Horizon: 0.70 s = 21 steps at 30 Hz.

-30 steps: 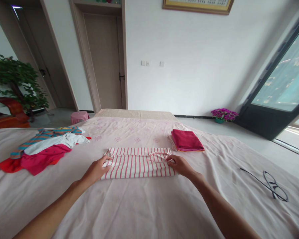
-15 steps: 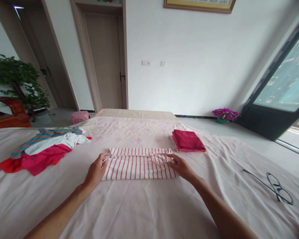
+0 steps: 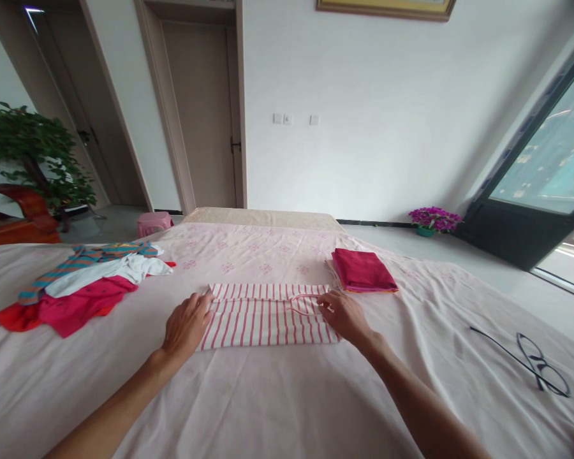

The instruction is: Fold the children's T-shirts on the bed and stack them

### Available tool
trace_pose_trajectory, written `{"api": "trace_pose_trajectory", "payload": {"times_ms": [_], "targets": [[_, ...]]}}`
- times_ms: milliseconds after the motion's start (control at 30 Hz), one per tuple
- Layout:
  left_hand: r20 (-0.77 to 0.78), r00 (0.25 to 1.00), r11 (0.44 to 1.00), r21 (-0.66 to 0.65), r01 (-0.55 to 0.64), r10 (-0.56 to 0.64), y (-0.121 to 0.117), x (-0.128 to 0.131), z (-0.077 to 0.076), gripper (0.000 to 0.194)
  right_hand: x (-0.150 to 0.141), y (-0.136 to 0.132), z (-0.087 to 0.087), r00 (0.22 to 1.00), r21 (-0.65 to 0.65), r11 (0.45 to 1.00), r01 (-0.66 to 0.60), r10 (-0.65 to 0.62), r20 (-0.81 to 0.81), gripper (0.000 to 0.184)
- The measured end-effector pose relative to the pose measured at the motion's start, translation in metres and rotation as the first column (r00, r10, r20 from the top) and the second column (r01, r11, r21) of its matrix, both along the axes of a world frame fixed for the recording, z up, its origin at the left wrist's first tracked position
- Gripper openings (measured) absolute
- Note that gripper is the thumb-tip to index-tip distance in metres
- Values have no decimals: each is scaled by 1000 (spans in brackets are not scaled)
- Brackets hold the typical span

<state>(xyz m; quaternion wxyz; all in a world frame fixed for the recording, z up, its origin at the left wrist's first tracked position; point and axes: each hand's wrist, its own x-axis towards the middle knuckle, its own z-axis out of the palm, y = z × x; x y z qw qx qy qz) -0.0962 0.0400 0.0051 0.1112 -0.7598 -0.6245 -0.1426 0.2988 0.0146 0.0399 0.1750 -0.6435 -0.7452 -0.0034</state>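
A white garment with red stripes (image 3: 263, 322), likely a shirt, lies folded into a flat rectangle on the sheet in front of me. Its rounded neckline with a pale pink edge shows near the right end. My left hand (image 3: 187, 322) rests over the left edge, back of the hand up, fingers laid on the cloth. On the right end lies my right hand (image 3: 343, 313), its slightly bent fingers apart and touching the cloth beside the neckline. Neither hand grips the fabric visibly.
Beyond my right hand sits a folded dark red stack (image 3: 365, 271). Crumpled clothes (image 3: 88, 287) in pink, white and stripes lie at the left. Black-framed glasses (image 3: 538, 366) rest on the pale sheet (image 3: 268, 408) at the right. A pink stool (image 3: 154, 223) stands beyond.
Both hands have loosened from pinching the garment's ends and now lie over it. The right fingers have moved slightly left, towards the neckline. The folded garment has stayed about where it was.
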Motion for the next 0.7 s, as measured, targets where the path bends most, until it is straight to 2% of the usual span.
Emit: {"api": "trace_pose_trajectory", "payload": {"times_ms": [133, 233, 333, 467, 600, 700], "targets": [[-38, 995, 991, 86, 98, -95, 19, 16, 9, 32, -40, 24, -1, 991, 27, 993, -117, 114, 70, 19], [-51, 992, 993, 23, 116, -115, 33, 22, 11, 22, -56, 40, -7, 975, -20, 985, -169, 170, 145, 17], [-67, 991, 992, -52, 111, -114, 40, 21, 10, 20, -57, 47, -12, 971, -70, 984, -166, 176, 160, 23], [-61, 991, 991, -67, 119, -123, 33, 16, 7, 20, -50, 42, -15, 974, -61, 981, -184, 191, 123, 22], [-33, 997, 998, -22, 63, -64, 18, 9, 1, 23, -49, 31, -12, 988, -44, 992, -119, 123, 93, 24], [-15, 993, 989, -93, 117, -119, 12, 2, -4, 21, -53, 22, -9, 989, -33, 992, -119, 121, 83, 21]]}}
